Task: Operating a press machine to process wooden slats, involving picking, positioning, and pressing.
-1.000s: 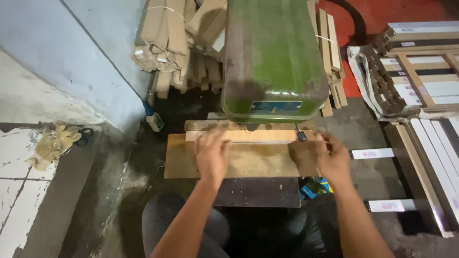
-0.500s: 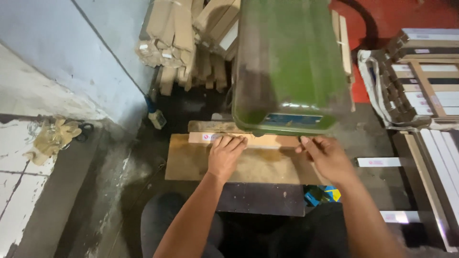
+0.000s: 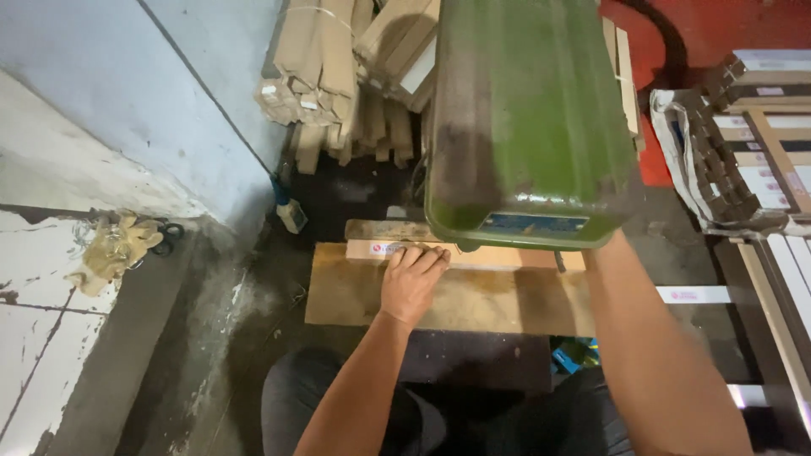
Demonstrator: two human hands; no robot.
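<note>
My left hand (image 3: 411,281) lies flat, fingers together, on a light wooden strip (image 3: 376,251) that rests along the back of a wooden work table (image 3: 338,295). The strip runs under the green machine housing (image 3: 528,118) that hangs over the table. My right forearm (image 3: 650,338) reaches up under the housing, and the right hand itself is hidden behind it.
Bundles of wooden strips (image 3: 338,76) lean against the blue wall behind the table. Stacked frame pieces and white strips (image 3: 760,127) lie at the right. A pair of dirty gloves (image 3: 114,249) lies on the floor at the left. My knees are under the table.
My head has moved forward and the green housing now covers my right hand, which was on the strip's right end. My left hand stays on the strip.
</note>
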